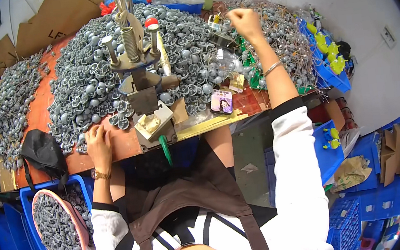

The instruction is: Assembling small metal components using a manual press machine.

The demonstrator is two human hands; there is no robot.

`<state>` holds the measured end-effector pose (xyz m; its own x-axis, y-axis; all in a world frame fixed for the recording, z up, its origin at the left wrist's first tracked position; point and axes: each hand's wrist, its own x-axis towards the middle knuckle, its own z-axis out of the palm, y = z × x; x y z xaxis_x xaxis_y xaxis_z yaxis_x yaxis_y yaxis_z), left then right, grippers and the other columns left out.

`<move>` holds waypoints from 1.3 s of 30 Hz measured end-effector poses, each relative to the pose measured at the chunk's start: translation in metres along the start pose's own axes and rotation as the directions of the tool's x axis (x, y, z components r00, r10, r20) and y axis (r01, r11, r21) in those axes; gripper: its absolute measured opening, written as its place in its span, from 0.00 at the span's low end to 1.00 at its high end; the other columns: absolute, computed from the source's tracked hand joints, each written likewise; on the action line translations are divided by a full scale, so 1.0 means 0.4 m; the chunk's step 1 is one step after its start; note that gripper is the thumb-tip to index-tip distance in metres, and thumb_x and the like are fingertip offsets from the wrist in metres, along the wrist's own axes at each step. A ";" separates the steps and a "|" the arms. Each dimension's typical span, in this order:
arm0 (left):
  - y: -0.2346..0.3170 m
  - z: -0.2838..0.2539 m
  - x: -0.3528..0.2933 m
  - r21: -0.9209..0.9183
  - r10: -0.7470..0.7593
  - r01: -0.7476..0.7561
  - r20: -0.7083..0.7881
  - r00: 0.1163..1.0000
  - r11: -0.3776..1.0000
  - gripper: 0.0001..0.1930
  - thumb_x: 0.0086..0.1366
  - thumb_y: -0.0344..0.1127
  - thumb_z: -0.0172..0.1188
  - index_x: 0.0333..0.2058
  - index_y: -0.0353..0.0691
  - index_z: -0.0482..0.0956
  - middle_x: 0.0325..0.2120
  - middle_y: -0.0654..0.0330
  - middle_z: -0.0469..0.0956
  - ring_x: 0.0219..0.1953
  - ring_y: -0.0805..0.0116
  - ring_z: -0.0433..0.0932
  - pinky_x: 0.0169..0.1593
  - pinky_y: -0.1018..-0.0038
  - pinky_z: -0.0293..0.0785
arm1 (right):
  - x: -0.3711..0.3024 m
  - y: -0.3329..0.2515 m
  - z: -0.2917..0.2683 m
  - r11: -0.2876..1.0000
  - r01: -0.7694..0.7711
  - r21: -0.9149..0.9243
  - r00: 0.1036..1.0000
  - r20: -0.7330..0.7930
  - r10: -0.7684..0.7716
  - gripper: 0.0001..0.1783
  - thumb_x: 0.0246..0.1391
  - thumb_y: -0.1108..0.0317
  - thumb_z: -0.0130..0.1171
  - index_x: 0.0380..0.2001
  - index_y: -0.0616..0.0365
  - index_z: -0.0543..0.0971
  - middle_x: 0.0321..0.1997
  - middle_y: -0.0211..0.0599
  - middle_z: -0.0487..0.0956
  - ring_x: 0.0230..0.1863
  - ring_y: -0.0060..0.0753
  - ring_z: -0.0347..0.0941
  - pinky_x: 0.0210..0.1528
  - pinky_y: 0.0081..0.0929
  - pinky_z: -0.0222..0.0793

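Observation:
My left hand (98,145) rests at the front of the red-brown tabletop, fingers loosely bent and a little apart. Its fingertips are beside a few grey plastic shells (82,142) at the edge of a big heap. My right hand (247,25) is raised at the far right, fingers curled closed; whatever they hold is hidden. Beneath and beside it is a pile of grey parts with thin wires (283,36), and a small metal device (222,38) lies just left. Between my hands stands a bench press (138,82), with a cream-coloured block (150,124) at its base.
A heap of grey plastic shells (89,63) surrounds the press. Another grey pile (15,106) lies far left, near a black bag (43,155). A pink tub (81,227) of small grey pieces stands lower left. Blue bins (329,152) with yellow-green items are at the right.

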<state>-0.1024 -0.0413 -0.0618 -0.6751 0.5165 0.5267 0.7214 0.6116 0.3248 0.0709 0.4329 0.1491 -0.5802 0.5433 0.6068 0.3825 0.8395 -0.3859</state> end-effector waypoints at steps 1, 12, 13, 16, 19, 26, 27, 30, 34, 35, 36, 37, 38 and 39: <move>0.008 0.001 0.008 -0.047 0.016 -0.017 -0.017 1.000 0.999 0.10 0.56 0.31 0.62 0.38 0.38 0.77 0.40 0.56 0.75 0.45 0.55 0.70 0.48 0.65 0.70 | -0.005 0.026 0.028 0.982 0.083 -0.171 0.978 0.203 -0.048 0.12 0.52 0.61 0.56 0.26 0.54 0.84 0.20 0.33 0.81 0.21 0.25 0.77 0.30 0.27 0.72; -0.030 0.011 0.005 -0.680 -0.269 0.120 -0.117 0.956 0.723 0.12 0.57 0.24 0.61 0.42 0.35 0.77 0.43 0.57 0.75 0.45 0.66 0.74 0.47 0.73 0.72 | -0.155 -0.144 -0.139 0.392 -0.068 0.917 0.998 0.066 0.018 0.12 0.59 0.72 0.50 0.45 0.60 0.77 0.39 0.42 0.81 0.33 0.25 0.76 0.32 0.19 0.70; -0.011 0.016 0.001 -0.858 -0.323 0.088 -0.094 0.942 0.507 0.10 0.58 0.23 0.61 0.40 0.36 0.77 0.46 0.58 0.73 0.47 0.71 0.72 0.51 0.74 0.71 | -0.204 -0.174 -0.156 0.192 -0.108 0.976 0.992 0.117 -0.038 0.12 0.58 0.71 0.51 0.44 0.61 0.77 0.40 0.43 0.80 0.36 0.26 0.76 0.33 0.20 0.71; 0.079 0.030 -0.004 -0.964 -0.394 0.262 0.225 0.891 0.042 0.08 0.59 0.22 0.60 0.37 0.37 0.76 0.49 0.55 0.72 0.47 0.72 0.72 0.53 0.75 0.69 | -0.354 -0.206 -0.160 0.184 -0.047 0.982 0.986 0.075 -0.147 0.11 0.56 0.68 0.56 0.40 0.61 0.77 0.38 0.43 0.79 0.36 0.28 0.76 0.34 0.23 0.72; 0.132 0.049 -0.023 -0.953 -0.269 0.295 0.301 0.915 -0.065 0.06 0.59 0.23 0.60 0.35 0.37 0.76 0.46 0.55 0.74 0.46 0.74 0.72 0.50 0.76 0.69 | -0.497 -0.264 -0.111 0.315 -0.108 0.943 0.986 0.142 -0.085 0.08 0.54 0.67 0.60 0.34 0.61 0.77 0.28 0.42 0.79 0.25 0.28 0.75 0.24 0.19 0.71; 0.177 0.006 -0.008 -0.826 -0.294 0.336 0.494 0.818 -0.453 0.11 0.67 0.31 0.51 0.46 0.32 0.71 0.48 0.51 0.74 0.51 0.62 0.73 0.56 0.66 0.71 | -0.706 -0.351 -0.009 0.176 -0.489 0.855 0.872 0.481 0.086 0.06 0.53 0.78 0.56 0.31 0.71 0.80 0.26 0.47 0.81 0.22 0.32 0.77 0.25 0.22 0.74; 0.172 0.003 -0.008 -0.772 -0.276 0.330 0.536 0.798 -0.543 0.13 0.69 0.32 0.49 0.47 0.31 0.71 0.48 0.51 0.73 0.52 0.61 0.72 0.57 0.65 0.70 | -0.711 -0.356 0.002 0.225 -0.504 0.834 0.860 0.509 0.040 0.06 0.53 0.78 0.55 0.30 0.71 0.80 0.26 0.46 0.81 0.22 0.30 0.77 0.25 0.21 0.74; 0.174 0.008 -0.003 -0.800 -0.279 0.336 0.513 0.812 -0.496 0.13 0.69 0.34 0.49 0.46 0.30 0.72 0.49 0.50 0.73 0.51 0.62 0.73 0.57 0.66 0.70 | -0.712 -0.374 0.032 0.288 -0.493 0.821 0.839 0.536 -0.093 0.06 0.54 0.77 0.58 0.27 0.67 0.82 0.22 0.37 0.80 0.20 0.21 0.74 0.24 0.15 0.69; 0.188 0.041 0.000 -0.921 -0.386 0.351 0.390 0.836 -0.172 0.06 0.63 0.27 0.58 0.38 0.33 0.76 0.44 0.55 0.76 0.48 0.70 0.74 0.50 0.74 0.72 | -0.708 -0.387 0.055 0.366 -0.432 0.824 0.853 0.505 -0.130 0.07 0.54 0.75 0.59 0.26 0.67 0.82 0.21 0.36 0.80 0.20 0.20 0.74 0.23 0.15 0.68; 0.186 0.051 -0.004 -0.930 -0.392 0.366 0.327 0.860 0.025 0.06 0.61 0.25 0.60 0.37 0.34 0.76 0.43 0.56 0.76 0.47 0.72 0.74 0.48 0.77 0.71 | -0.706 -0.388 0.055 0.419 -0.369 0.830 0.870 0.466 -0.157 0.07 0.54 0.75 0.58 0.26 0.68 0.82 0.21 0.37 0.80 0.20 0.21 0.74 0.23 0.15 0.68; 0.208 0.037 0.004 -0.922 -0.394 0.384 0.333 0.856 0.054 0.07 0.60 0.25 0.61 0.38 0.34 0.76 0.40 0.57 0.77 0.47 0.75 0.74 0.46 0.80 0.69 | -0.708 -0.386 0.057 0.413 -0.360 0.837 0.878 0.453 -0.154 0.07 0.54 0.74 0.59 0.26 0.67 0.82 0.21 0.36 0.80 0.20 0.20 0.74 0.22 0.15 0.67; 0.212 0.047 0.002 -0.922 -0.387 0.384 0.336 0.859 0.052 0.07 0.60 0.25 0.61 0.38 0.34 0.76 0.40 0.57 0.77 0.47 0.75 0.74 0.46 0.80 0.69 | -0.713 -0.378 0.059 0.416 -0.357 0.836 0.881 0.450 -0.147 0.07 0.54 0.74 0.59 0.26 0.67 0.82 0.21 0.36 0.80 0.20 0.20 0.74 0.22 0.15 0.67; 0.215 0.060 -0.001 -0.946 -0.334 0.290 0.231 0.914 0.142 0.07 0.60 0.24 0.60 0.38 0.35 0.76 0.39 0.60 0.76 0.45 0.75 0.74 0.47 0.80 0.70 | -0.718 -0.370 0.062 0.429 -0.358 0.829 0.878 0.455 -0.146 0.07 0.54 0.73 0.60 0.27 0.67 0.82 0.21 0.35 0.79 0.20 0.19 0.73 0.23 0.15 0.68; 0.222 0.066 0.000 -0.956 -0.271 0.188 0.125 0.955 0.223 0.07 0.60 0.23 0.60 0.38 0.35 0.75 0.38 0.62 0.76 0.43 0.75 0.74 0.47 0.80 0.70 | -0.722 -0.364 0.061 0.443 -0.359 0.822 0.875 0.461 -0.145 0.07 0.54 0.72 0.60 0.28 0.67 0.81 0.21 0.34 0.79 0.21 0.19 0.73 0.23 0.15 0.68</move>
<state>-0.0424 0.0288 -0.0538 -0.8589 0.4025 0.3167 0.1812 -0.3395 0.9230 0.1651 0.1539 0.0130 -0.8949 0.3578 0.2668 -0.2129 0.1832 -0.9597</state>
